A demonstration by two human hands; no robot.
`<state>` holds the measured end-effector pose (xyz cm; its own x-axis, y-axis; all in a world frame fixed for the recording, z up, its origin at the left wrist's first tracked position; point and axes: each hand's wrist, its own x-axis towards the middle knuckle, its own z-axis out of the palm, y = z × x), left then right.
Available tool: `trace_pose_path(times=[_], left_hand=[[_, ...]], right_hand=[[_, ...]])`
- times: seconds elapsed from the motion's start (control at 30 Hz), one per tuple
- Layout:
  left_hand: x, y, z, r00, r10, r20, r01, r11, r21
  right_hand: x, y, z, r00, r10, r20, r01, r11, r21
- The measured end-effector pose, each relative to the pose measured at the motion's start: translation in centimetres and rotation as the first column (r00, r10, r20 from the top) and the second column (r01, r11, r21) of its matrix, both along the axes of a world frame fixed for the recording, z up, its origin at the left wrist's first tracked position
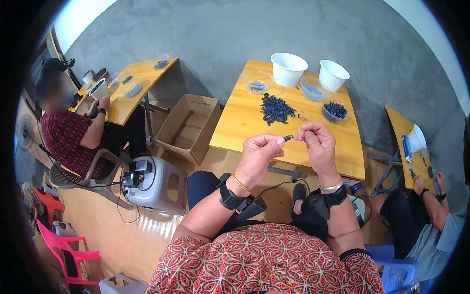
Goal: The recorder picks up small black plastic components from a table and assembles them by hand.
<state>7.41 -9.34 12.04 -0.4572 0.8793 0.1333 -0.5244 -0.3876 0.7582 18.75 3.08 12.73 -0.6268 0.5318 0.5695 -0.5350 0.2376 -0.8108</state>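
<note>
Over the near edge of the wooden table [230,128], my left hand [258,156] pinches a small black cylindrical part [288,137] between thumb and fingertips. Close to its free end is my right hand [319,149], thumb and fingers closed; anything in that pinch is too small to make out. Beyond my hands lies a pile of small black parts [276,109], with a few tiny light pieces [303,118] to its right. A clear bowl [336,120] of black parts stands further right. Two more clear bowls [258,77] [318,80] hold small greyish pieces.
Two white buckets [289,68] [334,75] stand at the table's back. An open cardboard box [205,132] and a grey stool [155,188] are left on the floor. Co-workers sit at tables left [152,81] and right [396,128]. A cable [274,187] runs below my arms.
</note>
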Motion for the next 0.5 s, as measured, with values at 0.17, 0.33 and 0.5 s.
trace_pose_path(times=[0.17, 0.33, 0.5], left_hand=[[-0.2, 0.2, -0.4, 0.999, -0.027, 0.029, 0.027, 1.0, -0.014], [-0.1, 0.4, -0.5, 1.0, 0.0, 0.002, 0.0, 0.999, -0.045], [-0.3, 0.5, -0.6, 0.997, 0.013, -0.078, -0.017, 0.998, -0.057]], right_hand=[[0.3, -1.4, 0.8, 0.975, -0.128, 0.184, 0.115, 0.99, 0.08], [-0.1, -1.8, 1.0, 0.956, -0.224, 0.191, 0.161, 0.941, 0.297], [-0.6, -1.7, 1.3, 0.95, -0.296, 0.104, 0.225, 0.873, 0.432]])
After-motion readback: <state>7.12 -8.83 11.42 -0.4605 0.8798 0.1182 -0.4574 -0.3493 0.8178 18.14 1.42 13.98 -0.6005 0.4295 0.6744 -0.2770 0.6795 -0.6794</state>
